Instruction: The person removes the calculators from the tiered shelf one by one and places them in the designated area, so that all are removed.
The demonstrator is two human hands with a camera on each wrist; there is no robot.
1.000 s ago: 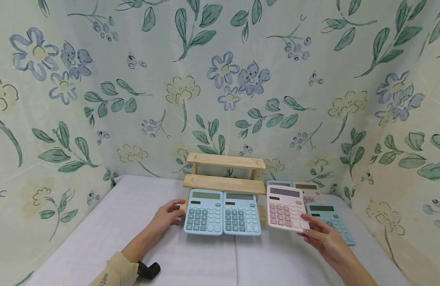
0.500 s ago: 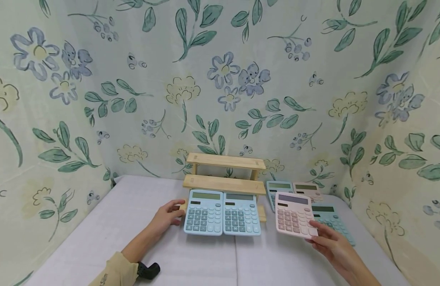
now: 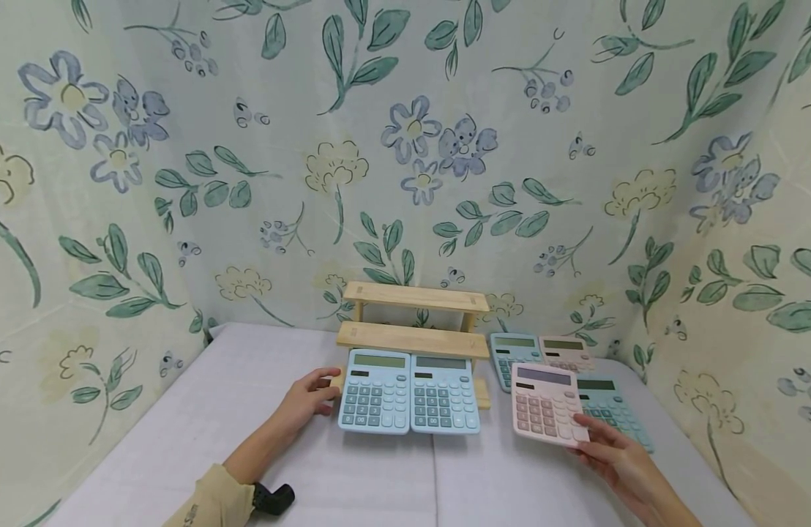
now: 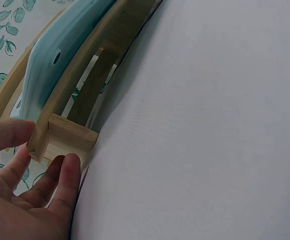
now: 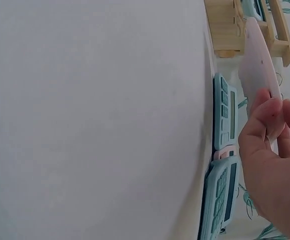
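My right hand (image 3: 618,462) pinches a pink calculator (image 3: 549,405) by its lower right corner, thumb on the key side. In the right wrist view the pink calculator (image 5: 259,62) is seen edge-on, raised off the table. Two light blue calculators, a left one (image 3: 375,391) and a right one (image 3: 445,394), lean side by side on the lowest step of a wooden tiered stand (image 3: 413,339). At the stand's left end is my left hand (image 3: 308,400). The left wrist view shows its thumb and fingers around the end of the stand's front rail (image 4: 67,95).
Right of the stand, a blue calculator (image 3: 513,350), a second pink calculator (image 3: 567,353) and a teal calculator (image 3: 613,406) lie on the white-covered table (image 3: 260,366). Floral cloth (image 3: 405,241) hangs behind. A black object (image 3: 274,499) is near my left sleeve.
My right hand has carried the pink calculator rightward and down, away from the stand, uncovering the blue calculator behind it. The left hand and the stand have stayed put.
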